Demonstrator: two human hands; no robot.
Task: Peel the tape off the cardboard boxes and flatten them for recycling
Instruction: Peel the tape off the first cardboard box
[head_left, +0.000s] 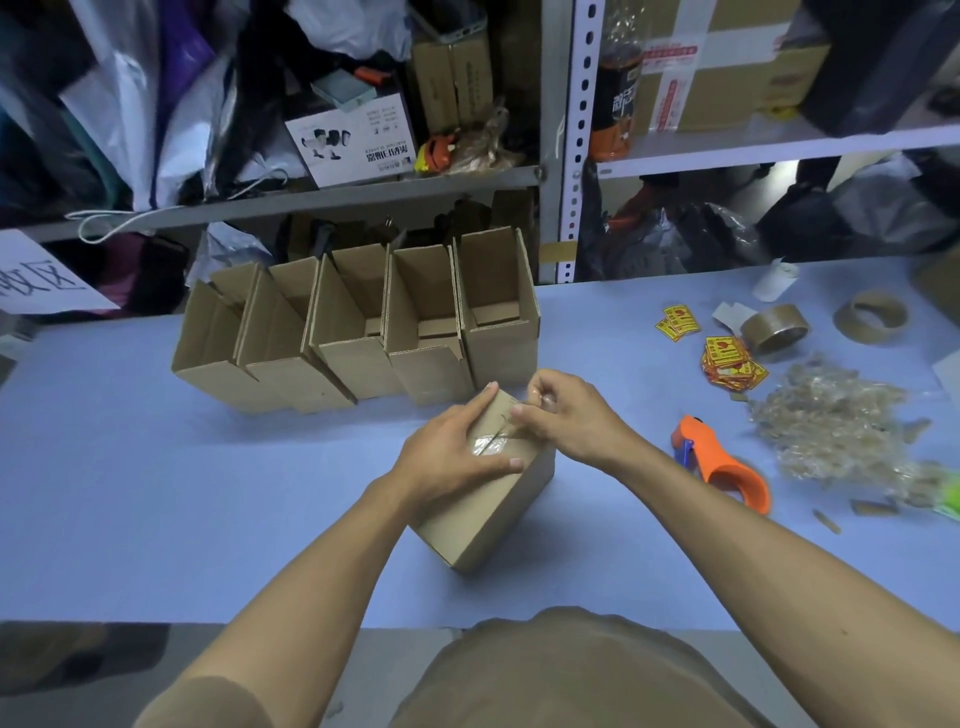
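Peeling tape (491, 442) off the box (485, 499) at bench (156, 493) centre.

Left hand (454, 452) lies flat on the box top, fingers straight, thumb along the near edge, likely bracing it against the pull. Right hand (566, 415) at the box's 1 o'clock corner: grip narrow, thumb and forefinger pinching the lifted tape end. Open boxes (363, 332) wait in a row at 11 o'clock; dispenser (719, 462) sits at 3.

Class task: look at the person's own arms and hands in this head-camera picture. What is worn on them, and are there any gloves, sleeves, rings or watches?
Both forearms are bare to the picture's lower edge: no long sleeves show. The left hand and right hand wear no gloves, and no ring, watch or band shows on either. A tan-brown garment covers the torso below.
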